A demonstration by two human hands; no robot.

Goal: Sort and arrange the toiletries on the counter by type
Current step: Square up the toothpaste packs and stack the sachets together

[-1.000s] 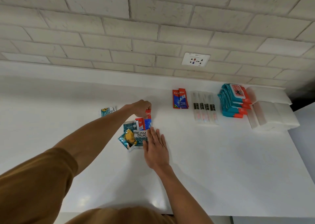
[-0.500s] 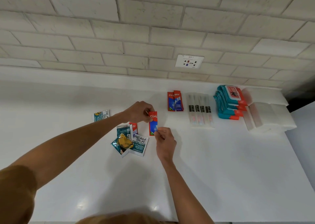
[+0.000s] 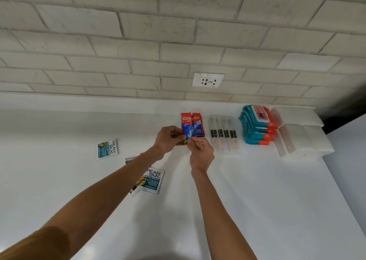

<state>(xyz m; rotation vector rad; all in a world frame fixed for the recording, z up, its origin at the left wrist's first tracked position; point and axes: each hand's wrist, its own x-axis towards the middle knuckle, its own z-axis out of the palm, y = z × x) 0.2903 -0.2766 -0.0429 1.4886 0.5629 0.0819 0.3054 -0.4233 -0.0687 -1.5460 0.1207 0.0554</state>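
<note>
Toothpaste sachet (image 3: 187, 127) pinched by left hand (image 3: 168, 141), right hand (image 3: 202, 153).

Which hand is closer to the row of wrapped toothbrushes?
Right. The right hand sits just left of the wrapped toothbrushes; the left hand is farther left, across the Colgate sachet both pinch.

Domestic-looking counter; bathroom or kitchen, cannot tell which. Evidence: glossy white counter (image 3: 257, 200) against pale brick-pattern wall (image 3: 138, 52); wall socket (image 3: 208, 80) above far edge; toothpaste sachets (image 3: 198, 125), wrapped toothbrushes (image 3: 223, 133), wipe packs (image 3: 257, 125), tissue packs (image 3: 301, 139) ranged far right; conditioner sachets (image 3: 107, 149) left.
</note>
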